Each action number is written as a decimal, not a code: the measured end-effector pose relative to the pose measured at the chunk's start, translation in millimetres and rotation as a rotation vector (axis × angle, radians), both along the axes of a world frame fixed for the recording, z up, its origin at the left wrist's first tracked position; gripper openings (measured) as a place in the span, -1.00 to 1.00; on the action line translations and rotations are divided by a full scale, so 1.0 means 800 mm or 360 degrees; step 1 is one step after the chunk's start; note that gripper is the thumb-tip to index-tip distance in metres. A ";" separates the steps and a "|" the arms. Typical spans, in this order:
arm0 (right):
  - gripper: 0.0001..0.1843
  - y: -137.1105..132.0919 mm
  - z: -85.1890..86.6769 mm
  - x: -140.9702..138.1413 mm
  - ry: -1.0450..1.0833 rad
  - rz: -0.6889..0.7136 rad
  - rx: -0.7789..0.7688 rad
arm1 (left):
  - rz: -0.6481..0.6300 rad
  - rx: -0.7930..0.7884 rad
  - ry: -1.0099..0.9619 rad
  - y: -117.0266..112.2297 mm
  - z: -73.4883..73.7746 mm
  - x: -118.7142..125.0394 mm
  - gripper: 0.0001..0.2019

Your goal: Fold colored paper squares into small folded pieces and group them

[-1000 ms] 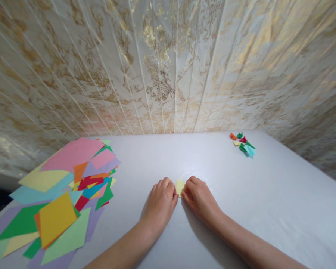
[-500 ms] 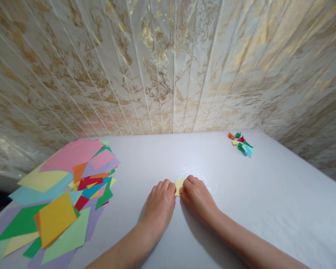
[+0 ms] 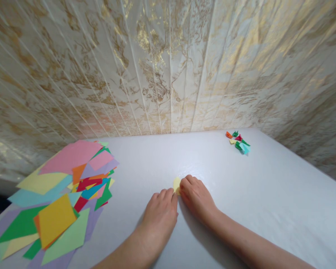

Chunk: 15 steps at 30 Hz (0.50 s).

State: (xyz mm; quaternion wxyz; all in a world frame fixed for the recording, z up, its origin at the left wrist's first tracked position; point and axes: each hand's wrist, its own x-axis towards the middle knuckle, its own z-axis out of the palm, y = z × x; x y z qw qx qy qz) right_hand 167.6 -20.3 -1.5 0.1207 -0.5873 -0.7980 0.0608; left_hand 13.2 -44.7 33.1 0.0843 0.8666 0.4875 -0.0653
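Note:
A small pale yellow piece of paper [image 3: 176,184] lies on the white table between my two hands. My left hand [image 3: 162,209] is closed at its lower left corner, fingertips at the paper's edge. Curled over the paper's right side, my right hand [image 3: 194,192] pinches it, and its fingers hide that part. How the paper is folded cannot be made out.
A spread pile of coloured paper sheets, topped by a yellow sheet [image 3: 57,220] and a pink sheet [image 3: 72,157], covers the table's left side. Several small folded paper pieces, one light blue [image 3: 244,148], sit at the back right. A gold-patterned curtain [image 3: 156,74] hangs behind the table.
My left hand has slid down a little along the paper, uncovering more of its upper left side. My right hand has stayed on the paper's right side. The view has shifted slightly.

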 end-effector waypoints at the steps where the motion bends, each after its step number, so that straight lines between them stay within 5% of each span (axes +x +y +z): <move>1: -0.86 -0.004 0.001 0.001 -0.0011 0.0035 0.0025 | 0.0003 0.0002 0.0007 0.000 0.000 0.000 -0.63; 15: -0.57 -0.049 0.004 0.004 -0.0539 0.0326 0.0306 | 0.0007 0.0019 -0.0026 0.000 -0.002 0.000 -0.65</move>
